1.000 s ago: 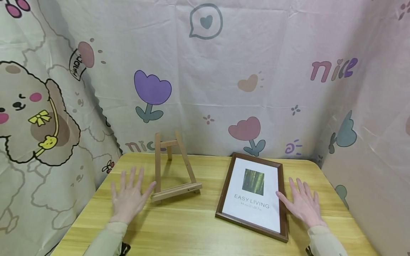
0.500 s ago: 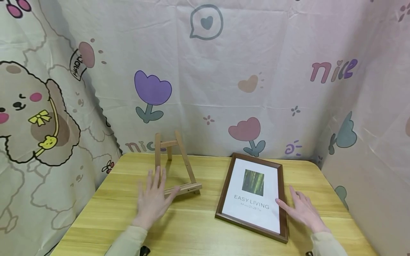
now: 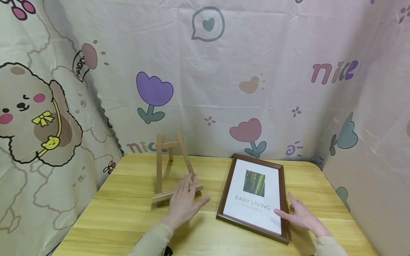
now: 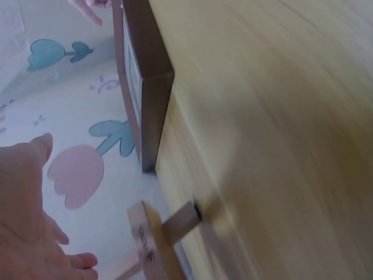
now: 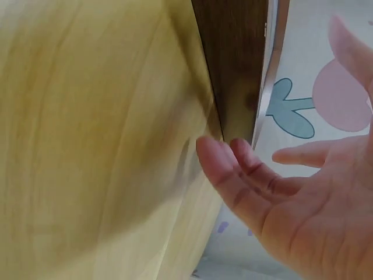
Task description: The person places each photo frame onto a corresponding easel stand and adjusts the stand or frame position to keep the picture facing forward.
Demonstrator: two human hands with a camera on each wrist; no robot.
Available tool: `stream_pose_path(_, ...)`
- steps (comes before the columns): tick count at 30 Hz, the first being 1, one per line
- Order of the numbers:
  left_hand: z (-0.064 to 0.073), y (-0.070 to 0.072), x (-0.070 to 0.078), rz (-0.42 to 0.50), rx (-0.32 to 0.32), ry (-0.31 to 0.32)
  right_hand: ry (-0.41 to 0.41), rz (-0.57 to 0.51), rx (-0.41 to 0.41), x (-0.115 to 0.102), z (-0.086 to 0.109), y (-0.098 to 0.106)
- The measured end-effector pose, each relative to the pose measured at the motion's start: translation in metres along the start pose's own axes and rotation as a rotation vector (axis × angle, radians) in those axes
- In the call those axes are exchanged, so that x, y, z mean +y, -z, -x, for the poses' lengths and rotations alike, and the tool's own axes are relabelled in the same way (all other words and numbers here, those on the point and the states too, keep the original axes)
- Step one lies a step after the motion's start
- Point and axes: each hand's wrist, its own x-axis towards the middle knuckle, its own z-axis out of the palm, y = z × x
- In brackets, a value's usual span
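Observation:
A brown picture frame (image 3: pixel 221 192) lies on the table at the right, its white sheet reading "EASY LIVING" below a small green picture. My right hand (image 3: pixel 302 216) is at the frame's right side, thumb over the sheet's edge and fingers beside the outer edge. In the right wrist view the fingertips (image 5: pixel 215 157) are right at the frame's side wall (image 5: pixel 233 70). My left hand (image 3: pixel 183 204) holds nothing, its fingers extended in front of a small wooden easel (image 3: pixel 159 163). It overlaps the easel's ledge in the head view, with the thumb pointing toward the frame.
The wooden table (image 3: pixel 121 213) has its back edge against a hanging cloth (image 3: pixel 205 89) printed with flowers, hearts and words. More printed cloth (image 3: pixel 29 185) hangs on the left and right sides. The easel stands at the back left of the table.
My left hand has moved right, from left of the easel across its front toward the picture frame. My right hand has lowered slightly, its fingers bending in at the frame's right edge.

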Motion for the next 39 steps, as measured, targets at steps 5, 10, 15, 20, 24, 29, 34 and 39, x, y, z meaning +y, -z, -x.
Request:
stream_pose_path(5, -0.006, -0.011, 0.013, 0.106, -0.059, -0.066, 0.030, -0.057, -0.008, 0.004, 0.002, -0.001)
stream_pose_path(10, -0.011, -0.016, 0.026, 0.193, -0.121, -0.102, 0.026, -0.136, -0.044, 0.008, 0.006, -0.002)
stream_pose_path(15, -0.016, -0.022, 0.035, 0.313, -0.243, -0.087, 0.026, -0.182, -0.065, 0.010, 0.009, -0.004)
stream_pose_path(20, -0.020, -0.030, 0.039, 0.450, -0.380, -0.028, 0.013, -0.216, -0.095, 0.012, 0.012, -0.007)
stream_pose_path(24, -0.022, -0.035, 0.040, 0.471, -0.432, -0.003, 0.015, -0.260, -0.119, 0.013, 0.015, -0.008)
stream_pose_path(29, -0.027, -0.040, 0.038, 0.488, -0.475, -0.007, 0.032, -0.292, -0.156, 0.013, 0.016, -0.009)
stream_pose_path(34, -0.031, -0.045, 0.037, 0.512, -0.505, -0.030, 0.105, -0.350, -0.214, 0.016, 0.017, -0.010)
stream_pose_path(39, -0.033, -0.052, 0.035, 0.520, -0.517, -0.056, 0.152, -0.378, -0.249, 0.020, 0.016, -0.012)
